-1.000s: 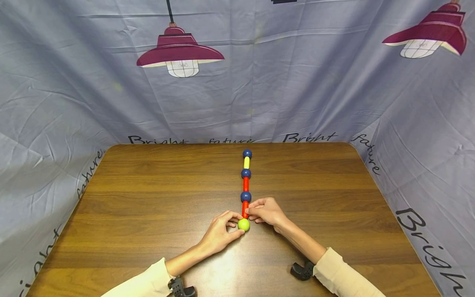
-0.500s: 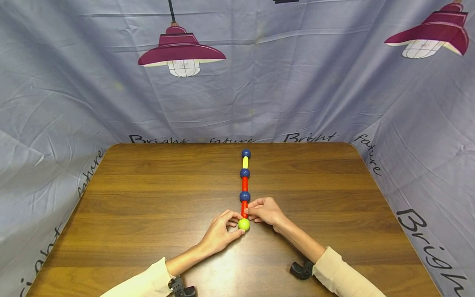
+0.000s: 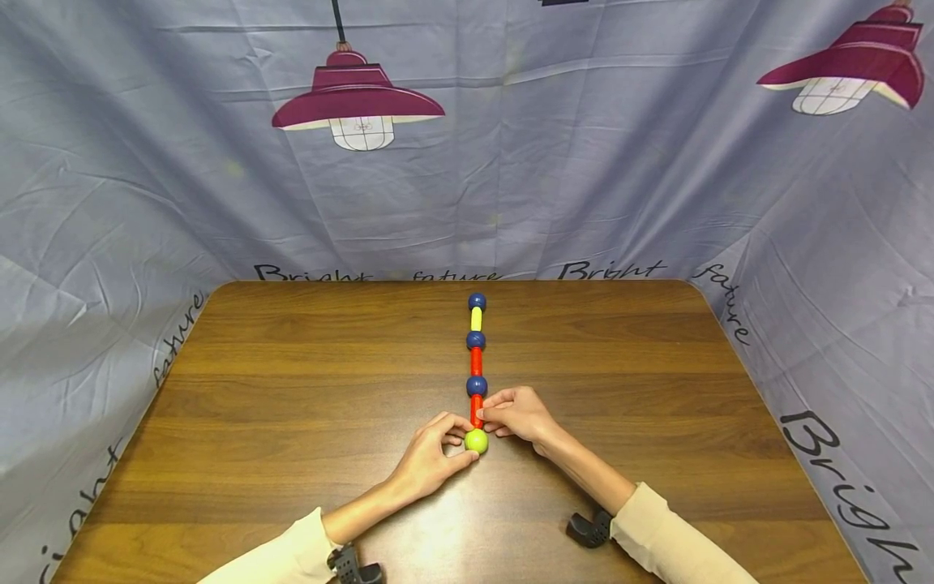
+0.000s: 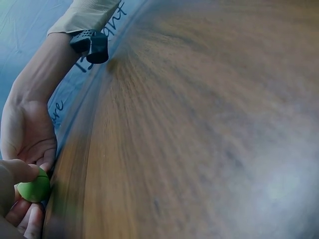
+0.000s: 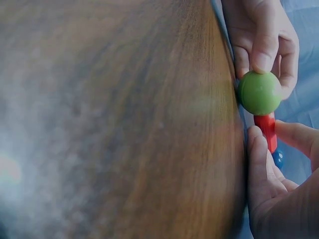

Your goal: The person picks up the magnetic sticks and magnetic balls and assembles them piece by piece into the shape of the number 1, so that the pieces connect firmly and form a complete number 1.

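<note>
Backdrop here is a wrinkly grey-blue printed cloth with maroon hanging lamps on it and "Bright future" written along the bottom, wrapped around three sides of a dark wooden table.

On the table there's a straight chain of balls and sticks running away from the person, slightly right of centre. From the near end it goes: green ball, red stick, blue ball, another red stick, blue ball, yellow stick, and a last blue ball close to the far edge. All of it lies flat on the wood.

The left hand is curled round the green ball, thumb and fingertips pinching it from the left side. In the right wrist view you can see the fingers wrapped over the top of the ball, with the red stick coming straight out of it. The right hand pinches the nearest red stick just beyond the green ball, fingers curled in from the right. The two hands are nearly touching each other at that joint. Both arms are in cream sleeves, with a black wrist mount on each.
</note>
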A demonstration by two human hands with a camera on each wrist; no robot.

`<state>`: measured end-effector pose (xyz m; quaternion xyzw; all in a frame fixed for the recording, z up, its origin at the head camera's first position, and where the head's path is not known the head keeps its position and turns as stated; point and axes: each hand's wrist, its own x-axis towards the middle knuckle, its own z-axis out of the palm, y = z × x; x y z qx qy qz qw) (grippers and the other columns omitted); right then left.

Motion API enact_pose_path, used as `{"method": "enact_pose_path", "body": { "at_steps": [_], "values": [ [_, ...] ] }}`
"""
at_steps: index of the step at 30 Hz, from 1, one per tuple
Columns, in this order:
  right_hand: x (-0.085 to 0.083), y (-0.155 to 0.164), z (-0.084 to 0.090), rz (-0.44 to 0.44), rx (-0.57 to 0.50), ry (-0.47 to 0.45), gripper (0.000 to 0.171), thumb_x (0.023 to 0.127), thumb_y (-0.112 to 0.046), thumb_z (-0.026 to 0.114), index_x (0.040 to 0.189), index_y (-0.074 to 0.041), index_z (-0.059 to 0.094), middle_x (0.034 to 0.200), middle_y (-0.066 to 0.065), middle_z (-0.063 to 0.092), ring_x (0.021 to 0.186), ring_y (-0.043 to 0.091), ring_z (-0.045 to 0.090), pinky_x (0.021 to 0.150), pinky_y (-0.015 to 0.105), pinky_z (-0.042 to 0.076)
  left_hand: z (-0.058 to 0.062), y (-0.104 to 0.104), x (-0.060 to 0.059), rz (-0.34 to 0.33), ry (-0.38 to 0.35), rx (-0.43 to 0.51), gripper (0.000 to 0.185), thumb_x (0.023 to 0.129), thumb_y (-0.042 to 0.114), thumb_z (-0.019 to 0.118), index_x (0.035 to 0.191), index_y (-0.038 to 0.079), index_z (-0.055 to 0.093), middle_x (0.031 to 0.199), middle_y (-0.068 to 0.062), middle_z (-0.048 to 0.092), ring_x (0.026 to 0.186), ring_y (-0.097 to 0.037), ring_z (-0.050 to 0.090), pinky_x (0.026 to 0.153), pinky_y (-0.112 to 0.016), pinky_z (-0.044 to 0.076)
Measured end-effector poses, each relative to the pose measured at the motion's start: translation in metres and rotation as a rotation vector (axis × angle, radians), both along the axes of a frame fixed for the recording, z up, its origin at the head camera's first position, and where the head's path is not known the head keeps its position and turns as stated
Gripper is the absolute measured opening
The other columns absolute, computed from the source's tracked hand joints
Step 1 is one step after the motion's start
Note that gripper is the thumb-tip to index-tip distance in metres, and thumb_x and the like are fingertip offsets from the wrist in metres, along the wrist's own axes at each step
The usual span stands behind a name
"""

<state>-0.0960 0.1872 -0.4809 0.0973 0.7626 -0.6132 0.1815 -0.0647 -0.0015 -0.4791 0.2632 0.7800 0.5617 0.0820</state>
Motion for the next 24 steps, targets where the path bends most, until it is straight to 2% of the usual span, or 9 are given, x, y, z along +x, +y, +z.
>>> {"method": "enact_pose_path", "body": {
  "at_steps": [1, 4, 9, 16, 24],
  "values": [
    [-0.002, 0.0, -0.005, -0.002, -0.002, -0.001, 0.021, 0.079, -0.007, 0.07, 0.093, 0.006, 0.063, 0.08, 0.013, 0.068, 0.068, 0.022, 0.066, 0.058, 0.029, 0.055, -0.001, -0.001, -0.001, 0.0, 0.0, -0.001, 0.03, 0.075, -0.002, 0.072, 0.102, -0.005, 0.058, 0.098, -0.015, 0.058, 0.09, -0.03, 0.058, 0.082, -0.038, 0.05],
    [-0.005, 0.0, -0.012, 0.002, -0.003, -0.001, 0.023, 0.077, -0.009, 0.072, 0.093, 0.005, 0.063, 0.08, 0.012, 0.068, 0.066, 0.02, 0.065, 0.056, 0.028, 0.054, -0.015, -0.002, -0.004, 0.004, 0.001, 0.001, 0.031, 0.075, 0.0, 0.073, 0.103, -0.004, 0.058, 0.098, -0.012, 0.058, 0.09, -0.028, 0.059, 0.082, -0.038, 0.05],
    [-0.008, -0.003, -0.012, 0.021, -0.004, -0.002, 0.023, 0.077, -0.01, 0.072, 0.092, 0.005, 0.064, 0.078, 0.011, 0.068, 0.065, 0.018, 0.065, 0.055, 0.027, 0.054, -0.036, -0.006, -0.011, 0.018, 0.021, -0.026, 0.032, 0.075, 0.008, 0.076, 0.102, 0.005, 0.06, 0.097, -0.002, 0.058, 0.09, -0.018, 0.058, 0.082, -0.03, 0.05],
    [-0.01, -0.008, -0.012, 0.034, -0.019, -0.004, 0.022, 0.078, -0.01, 0.071, 0.092, 0.004, 0.064, 0.076, 0.011, 0.068, 0.063, 0.016, 0.064, 0.055, 0.026, 0.054, -0.038, -0.012, -0.014, 0.019, 0.094, -0.042, 0.031, 0.075, 0.011, 0.076, 0.101, 0.009, 0.06, 0.096, 0.004, 0.056, 0.089, -0.011, 0.057, 0.08, -0.024, 0.05],
    [-0.008, -0.011, -0.006, 0.048, -0.027, -0.005, 0.022, 0.08, -0.009, 0.07, 0.094, 0.006, 0.063, 0.077, 0.012, 0.068, 0.066, 0.021, 0.065, 0.057, 0.029, 0.055, -0.036, -0.014, -0.015, 0.012, 0.111, -0.058, 0.032, 0.074, 0.01, 0.077, 0.101, 0.008, 0.059, 0.095, 0.003, 0.056, 0.088, -0.01, 0.057, 0.079, -0.025, 0.05]
  ]
}}
